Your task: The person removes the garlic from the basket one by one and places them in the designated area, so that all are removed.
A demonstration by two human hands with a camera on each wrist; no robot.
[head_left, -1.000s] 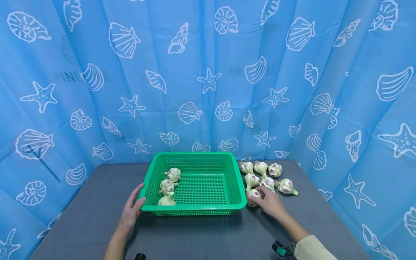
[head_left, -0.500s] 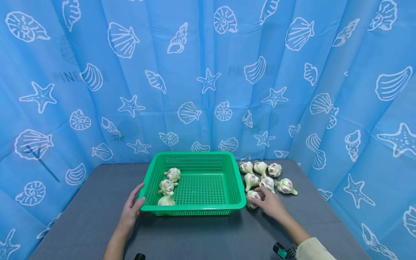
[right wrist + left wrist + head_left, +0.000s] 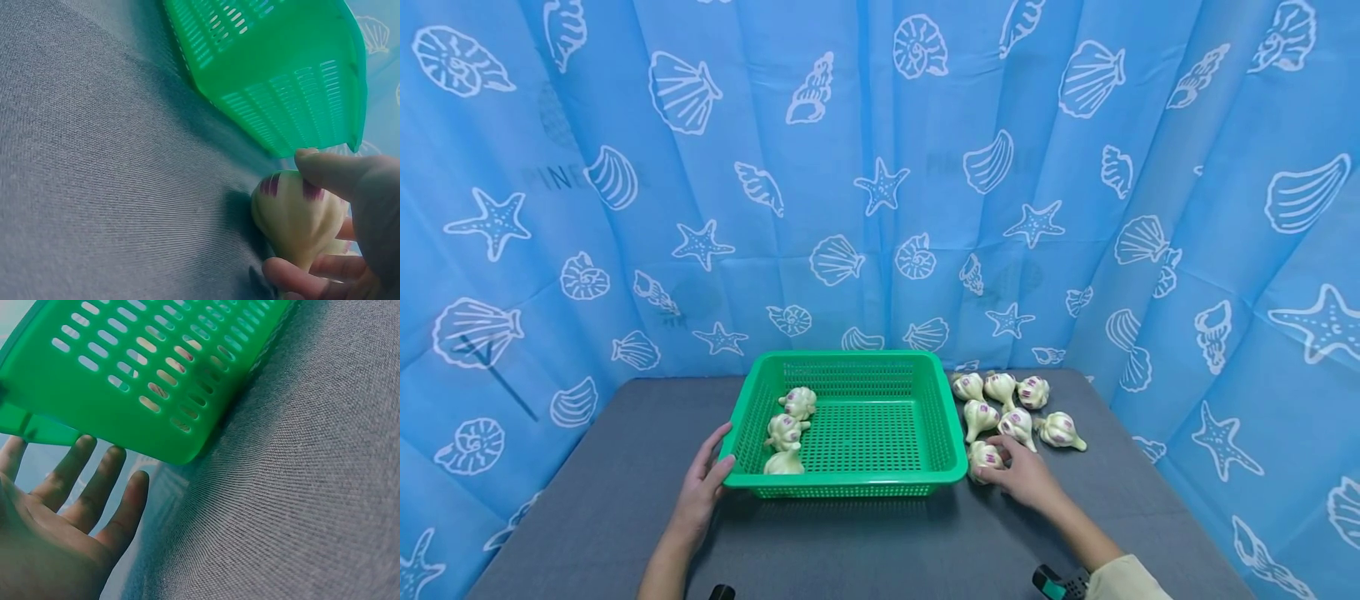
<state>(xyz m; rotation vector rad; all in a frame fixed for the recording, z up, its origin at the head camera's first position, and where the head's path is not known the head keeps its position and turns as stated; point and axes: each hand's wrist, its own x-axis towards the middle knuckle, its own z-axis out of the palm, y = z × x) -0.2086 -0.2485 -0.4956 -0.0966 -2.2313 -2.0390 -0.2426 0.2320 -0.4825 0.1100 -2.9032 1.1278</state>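
A green plastic basket [image 3: 880, 478] stands on the table with three garlic bulbs [image 3: 786, 432] inside, lined up along its left side. My left hand [image 3: 698, 492] touches the basket's left rim; in the left wrist view its fingers [image 3: 95, 487] reach up straight to the rim's underside. Right of the basket, my right hand [image 3: 1028, 473] holds a garlic bulb [image 3: 985, 461] between thumb and fingers. Seen from the right wrist, this bulb [image 3: 300, 215] is pale with purple marks, its stem end among the fingers, close to the tabletop.
Several more garlic bulbs [image 3: 1017, 423] lie just behind the right hand, one [image 3: 1060, 430] a little apart to the right. A grey cloth [image 3: 865, 550] covers the table. A blue shell-patterned curtain [image 3: 880, 208] hangs behind and at the sides.
The right hand and the bulb it holds have shifted very slightly toward me, and the bulb has turned a little. The left hand and the basket stay in place.
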